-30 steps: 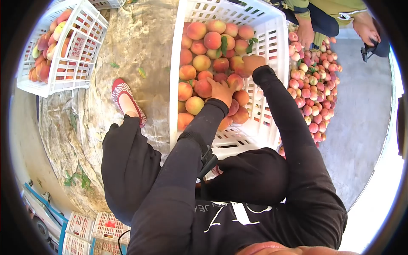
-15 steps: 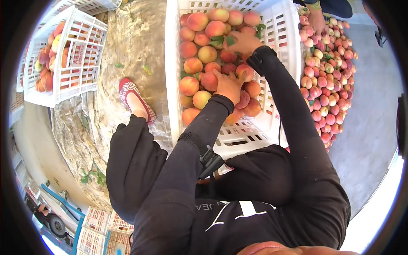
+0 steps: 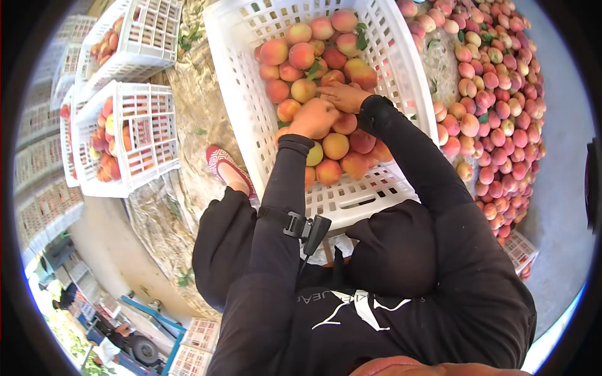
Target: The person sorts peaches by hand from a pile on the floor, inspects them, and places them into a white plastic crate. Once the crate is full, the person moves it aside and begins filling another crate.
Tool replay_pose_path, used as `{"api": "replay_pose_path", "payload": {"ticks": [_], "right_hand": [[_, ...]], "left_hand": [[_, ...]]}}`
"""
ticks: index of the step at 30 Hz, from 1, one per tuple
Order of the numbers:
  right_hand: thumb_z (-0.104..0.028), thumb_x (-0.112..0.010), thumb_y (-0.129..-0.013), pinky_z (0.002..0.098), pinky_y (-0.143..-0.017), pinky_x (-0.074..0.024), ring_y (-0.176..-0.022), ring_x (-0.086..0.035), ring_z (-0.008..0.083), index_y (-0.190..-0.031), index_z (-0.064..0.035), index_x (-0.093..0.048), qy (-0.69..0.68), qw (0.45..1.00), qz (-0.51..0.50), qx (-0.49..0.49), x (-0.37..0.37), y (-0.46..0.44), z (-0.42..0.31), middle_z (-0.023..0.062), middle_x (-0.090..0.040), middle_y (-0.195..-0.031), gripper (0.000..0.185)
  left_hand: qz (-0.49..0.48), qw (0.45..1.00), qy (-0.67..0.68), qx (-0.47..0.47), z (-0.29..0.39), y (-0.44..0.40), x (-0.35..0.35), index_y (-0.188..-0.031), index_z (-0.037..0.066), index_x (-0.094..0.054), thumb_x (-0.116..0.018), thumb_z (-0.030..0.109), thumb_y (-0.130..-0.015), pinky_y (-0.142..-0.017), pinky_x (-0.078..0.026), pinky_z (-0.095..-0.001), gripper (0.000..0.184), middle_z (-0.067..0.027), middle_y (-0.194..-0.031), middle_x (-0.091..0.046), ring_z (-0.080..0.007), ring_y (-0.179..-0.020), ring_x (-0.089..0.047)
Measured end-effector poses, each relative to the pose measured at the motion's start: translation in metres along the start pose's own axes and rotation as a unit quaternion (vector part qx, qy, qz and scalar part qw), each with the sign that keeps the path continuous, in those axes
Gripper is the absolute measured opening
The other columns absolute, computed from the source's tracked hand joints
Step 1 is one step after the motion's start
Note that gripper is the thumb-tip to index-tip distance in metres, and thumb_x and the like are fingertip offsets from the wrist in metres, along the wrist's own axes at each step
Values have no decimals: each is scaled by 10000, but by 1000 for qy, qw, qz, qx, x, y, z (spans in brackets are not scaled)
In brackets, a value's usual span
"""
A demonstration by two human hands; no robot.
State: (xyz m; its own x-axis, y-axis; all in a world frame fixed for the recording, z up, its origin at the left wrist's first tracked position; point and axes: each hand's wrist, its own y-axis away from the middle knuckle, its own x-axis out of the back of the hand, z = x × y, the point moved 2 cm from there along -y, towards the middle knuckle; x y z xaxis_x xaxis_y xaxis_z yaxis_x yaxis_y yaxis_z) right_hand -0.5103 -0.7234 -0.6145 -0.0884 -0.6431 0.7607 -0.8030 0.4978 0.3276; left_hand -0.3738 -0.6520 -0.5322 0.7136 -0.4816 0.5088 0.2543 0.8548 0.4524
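Both hands are down among the peaches (image 3: 335,145) in a white plastic crate (image 3: 421,94) in front of me. My left hand (image 3: 313,119) is closed, knuckles up, over the middle of the fruit, its fingertips turned toward the other hand. Close beside it, my right hand (image 3: 343,97) reaches in from the right with bent fingers pressed together. The fingers nearly meet, and whatever they hold is hidden. Green leaves (image 3: 362,36) lie among the peaches. A black strap with a buckle (image 3: 307,229) is around my left forearm.
A large heap of peaches (image 3: 511,119) covers the floor on the right. More white crates with peaches (image 3: 147,131) stand at the left beside a worn tan ground sheet (image 3: 194,106). My shod foot (image 3: 231,168) is left of the crate. A wheeled vehicle (image 3: 144,348) is at lower left.
My right hand has come down from the upper peaches to beside my left hand, which has closed. The view has shifted, showing more crates and heap. The other person's hand is out of view.
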Motion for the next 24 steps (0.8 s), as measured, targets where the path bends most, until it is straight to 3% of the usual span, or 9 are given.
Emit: {"api": "replay_pose_path", "payload": {"ticks": [2, 5, 7, 10, 12, 16, 18, 21, 24], "right_hand": [[-278, -421, -953, 477, -966, -377, -1190, -483, 303, -1307, -161, -502, 24, 999, -33, -29, 22, 11, -26, 81, -504, -1323, 382], [-271, -394, -952, 527, -988, -340, -1201, -487, 342, -1258, -185, -545, -8, 994, -36, -105, 39, 25, -50, 96, -472, -1361, 352], [-285, -388, -950, 532, -1020, -305, -1212, -484, 351, -1287, -199, -529, -71, 986, 3, -152, 40, 26, -52, 116, -468, -1363, 376], [-319, -387, -948, 495, -1007, -341, -1171, -501, 336, -1382, -240, -443, -20, 987, -13, -159, 31, 20, -47, 105, -513, -1311, 445], [-313, -386, -946, 525, -1007, -325, -1177, -499, 348, -1366, -229, -468, -3, 988, 35, -151, 13, 11, -36, 123, -505, -1322, 437], [-312, -388, -947, 538, -1005, -320, -1190, -495, 350, -1348, -210, -491, -45, 988, 41, -142, 13, 9, -37, 133, -503, -1324, 426], [-306, -395, -946, 532, -1002, -324, -1193, -497, 343, -1341, -209, -494, -55, 983, 36, -170, 16, 9, -38, 138, -506, -1319, 419], [-299, -399, -944, 534, -1002, -324, -1195, -500, 347, -1337, -205, -494, -33, 987, 32, -156, 20, 13, -40, 149, -498, -1327, 415], [-301, -401, -941, 556, -1021, -309, -1197, -505, 369, -1358, -204, -468, -32, 985, 39, -165, 23, 16, -46, 158, -482, -1343, 433]], "left_hand": [[168, 985, -39, 20, -27, -26, 9, -927, 83, -696, -543, 280, -819, -808, -484, -483, 272, -196, -957, -677, -390, -889, -636], [205, 977, -41, 52, -10, -41, 60, -1063, 95, -645, -557, 265, -817, -808, -480, -502, 311, -189, -1063, -645, -404, -935, -615], [298, 931, -158, -136, -4, -64, 81, -1139, 112, -588, -582, 248, -812, -816, -484, -498, 354, -166, -1139, -604, -385, -1002, -594], [197, 916, -308, -163, -17, -102, 76, -1157, 127, -555, -601, 235, -811, -807, -490, -488, 365, -156, -1181, -561, -357, -1041, -581], [129, 914, -373, -98, -10, -97, 66, -1315, 117, -473, -665, 146, -782, -830, -489, -477, 567, -187, -1236, -506, -386, -1009, -583], [198, 874, -435, -85, -17, -93, 57, -1327, 154, -452, -780, 120, -678, -795, -503, -471, 728, -172, -1218, -483, -388, -994, -586], [232, 890, -373, -121, -16, -91, 67, -1136, 149, -488, -773, 128, -653, -750, -506, -461, 562, -165, -1191, -491, -352, -1002, -579], [220, 898, -376, -57, -5, -80, 67, -1130, 126, -475, -766, 115, -649, -754, -508, -454, 563, -158, -1208, -497, -343, -1008, -580], [291, 839, -449, -98, -35, -90, 55, -1125, 134, -480, -729, 152, -666, -692, -528, -435, 523, -125, -1316, -487, -312, -1000, -600]]}}
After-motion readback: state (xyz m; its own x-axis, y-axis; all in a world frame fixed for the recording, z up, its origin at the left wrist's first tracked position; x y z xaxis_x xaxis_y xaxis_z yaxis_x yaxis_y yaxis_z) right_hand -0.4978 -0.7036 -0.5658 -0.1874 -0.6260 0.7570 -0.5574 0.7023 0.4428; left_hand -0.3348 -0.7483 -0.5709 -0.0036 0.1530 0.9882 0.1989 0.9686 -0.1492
